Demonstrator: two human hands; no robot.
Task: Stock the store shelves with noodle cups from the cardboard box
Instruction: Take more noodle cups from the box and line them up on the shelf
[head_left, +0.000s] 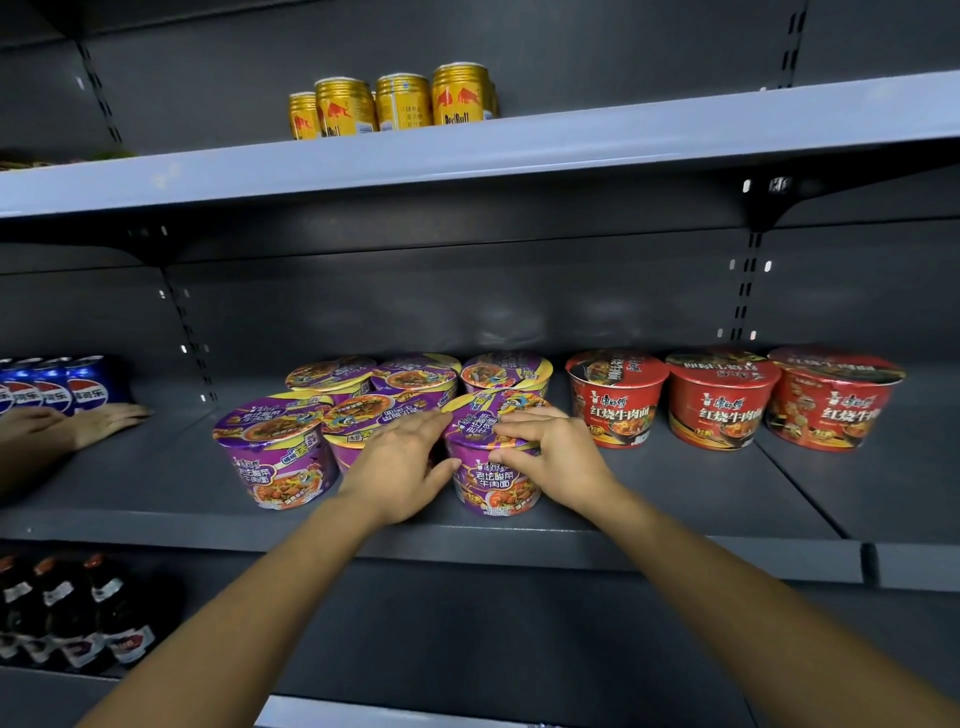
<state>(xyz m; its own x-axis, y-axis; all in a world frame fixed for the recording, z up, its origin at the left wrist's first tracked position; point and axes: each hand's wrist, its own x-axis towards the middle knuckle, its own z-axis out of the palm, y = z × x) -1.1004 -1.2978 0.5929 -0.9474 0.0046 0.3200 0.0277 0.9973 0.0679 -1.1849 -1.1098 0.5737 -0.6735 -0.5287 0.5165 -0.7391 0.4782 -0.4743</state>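
Now the right hand (551, 457) grips the rim of a purple noodle cup (494, 480) on the shelf (685, 499), and the left hand (400, 465) presses straight fingers on its side.

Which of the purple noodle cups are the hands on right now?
The front-row purple cup nearest the red cups: right hand grips its rim, left hand touches its side.

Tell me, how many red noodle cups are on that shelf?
3, in a row on the middle shelf, right of the purple cups: left red cup, middle red cup, right red cup. Others may hide behind them.
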